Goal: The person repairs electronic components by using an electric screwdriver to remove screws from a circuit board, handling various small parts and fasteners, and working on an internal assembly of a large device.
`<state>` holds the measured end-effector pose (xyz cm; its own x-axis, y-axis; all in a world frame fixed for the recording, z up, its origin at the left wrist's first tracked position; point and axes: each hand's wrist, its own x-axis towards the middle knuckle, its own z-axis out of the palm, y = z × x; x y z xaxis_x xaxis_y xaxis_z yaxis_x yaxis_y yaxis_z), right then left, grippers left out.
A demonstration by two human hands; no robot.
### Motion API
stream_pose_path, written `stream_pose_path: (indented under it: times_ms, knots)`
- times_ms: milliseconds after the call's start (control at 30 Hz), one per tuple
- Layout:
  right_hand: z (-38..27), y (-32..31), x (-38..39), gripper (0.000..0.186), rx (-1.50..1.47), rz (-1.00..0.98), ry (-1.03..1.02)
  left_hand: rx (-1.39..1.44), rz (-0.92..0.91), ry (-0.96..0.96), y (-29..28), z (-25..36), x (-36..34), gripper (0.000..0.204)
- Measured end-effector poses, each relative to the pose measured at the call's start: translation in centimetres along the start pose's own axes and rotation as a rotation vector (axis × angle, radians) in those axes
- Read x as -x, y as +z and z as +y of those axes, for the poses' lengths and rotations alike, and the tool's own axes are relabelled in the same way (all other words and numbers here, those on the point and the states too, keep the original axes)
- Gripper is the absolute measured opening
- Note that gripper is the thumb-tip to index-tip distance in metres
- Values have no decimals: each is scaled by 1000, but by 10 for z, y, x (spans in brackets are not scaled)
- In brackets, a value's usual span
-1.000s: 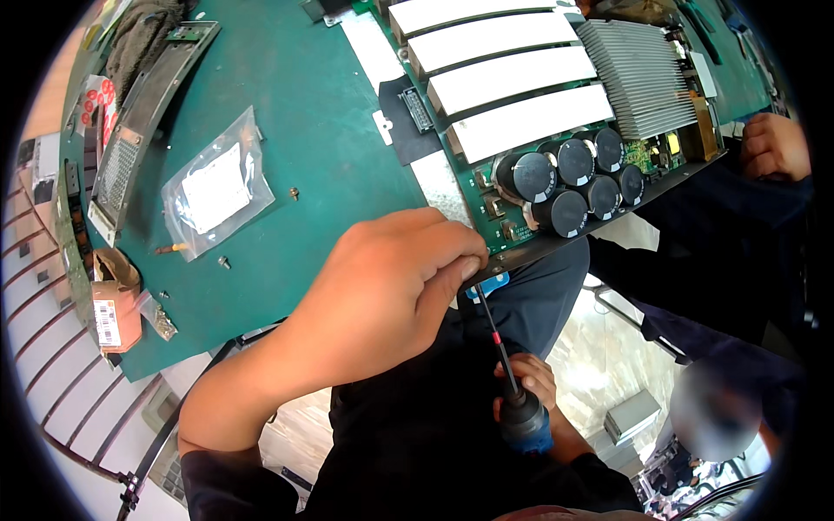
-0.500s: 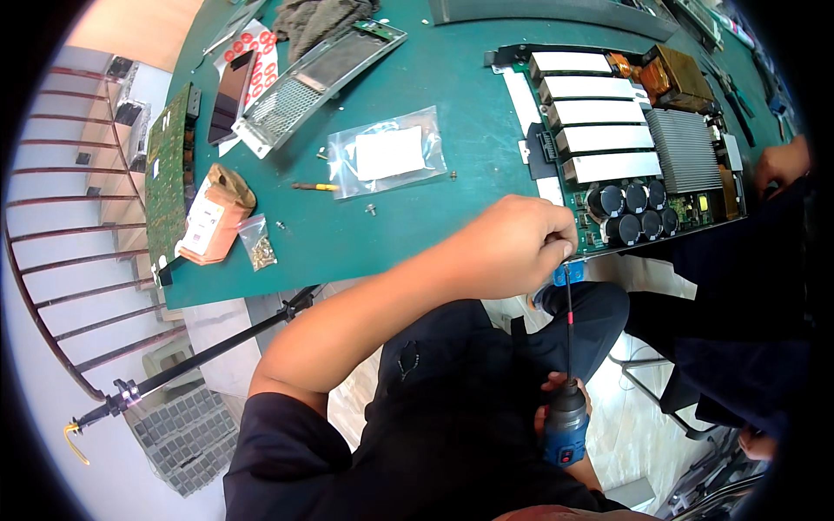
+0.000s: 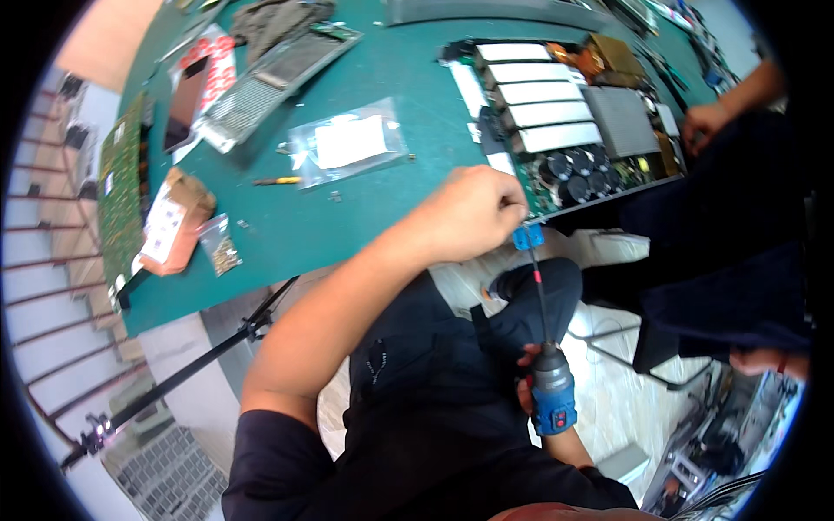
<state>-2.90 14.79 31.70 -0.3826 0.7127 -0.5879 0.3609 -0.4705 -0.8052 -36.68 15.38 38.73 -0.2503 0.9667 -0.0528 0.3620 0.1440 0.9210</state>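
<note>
My left hand (image 3: 480, 211) reaches across to the near left corner of a circuit board assembly (image 3: 569, 139). Its fingers are pinched together at the board's edge, and what they hold is hidden. Just below the fingertips is a small blue block (image 3: 527, 236), with the tip of a long driver bit (image 3: 540, 291) against or close to it. That bit belongs to a blue and black power screwdriver (image 3: 553, 395), which my right hand (image 3: 526, 378) grips from below, pointing it up at the board's edge. White bars, black capacitors and a finned grey heat sink cover the board.
On the green table (image 3: 382, 78) lie a clear plastic bag (image 3: 391, 135), a yellow-handled tool (image 3: 278, 181), loose screws, a small bag of screws (image 3: 224, 247), a brown package (image 3: 182, 217) and a perforated metal case (image 3: 269, 87). Another person's hand (image 3: 708, 122) rests beyond the board's right side.
The whole view has shifted, so the table and board sit further left and higher. My left hand stays pinched at the board's corner, and the screwdriver still points up to it.
</note>
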Motion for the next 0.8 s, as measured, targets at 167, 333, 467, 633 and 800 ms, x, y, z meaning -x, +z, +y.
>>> stream_pose_path:
  times_ms: [167,333,467,633,800]
  knots:
    - [18,-7,0,29,294,-91,-542,94,-105,-100,-2,9,-6,19]
    - [-9,-11,9,40,180,-218,-243,197,-52,-114,6,3,2,14]
    - [-29,-17,11,52,377,-313,-311,120,-8,-69,7,1,1,13]
    - [-6,-24,8,50,388,-251,-389,32,110,67,16,-7,5,9]
    - [3,-26,-17,38,631,-208,-761,203,90,-18,14,-4,13,6]
